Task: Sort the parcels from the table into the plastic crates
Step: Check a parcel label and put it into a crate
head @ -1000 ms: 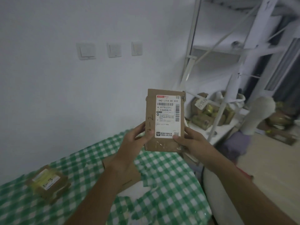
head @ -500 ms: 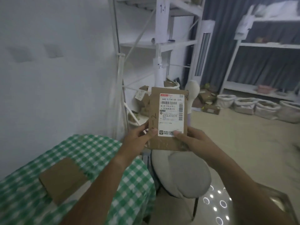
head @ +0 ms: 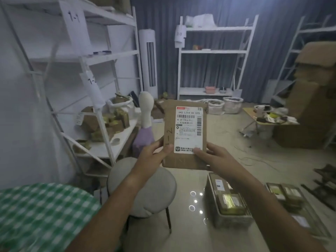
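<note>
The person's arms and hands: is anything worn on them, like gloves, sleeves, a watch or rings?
Nothing that shows. Both forearms are bare from the bottom edge of the picture up to the wrists, with no sleeve or cuff in view. The left hand and the right hand are ungloved, and I can see no watch, bracelet or ring, though the picture is dim and slightly blurred.

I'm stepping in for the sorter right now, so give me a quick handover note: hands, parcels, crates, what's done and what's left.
Left hand and right hand both grip the bottom corners of a flat cardboard parcel, held upright, label facing you, "1-2" handwritten on it.
Crates on the floor: the near crate and the right crate already hold parcels.
The checkered table is at lower left; no parcels show on its visible part.
Left: place this parcel in its crate.
</note>
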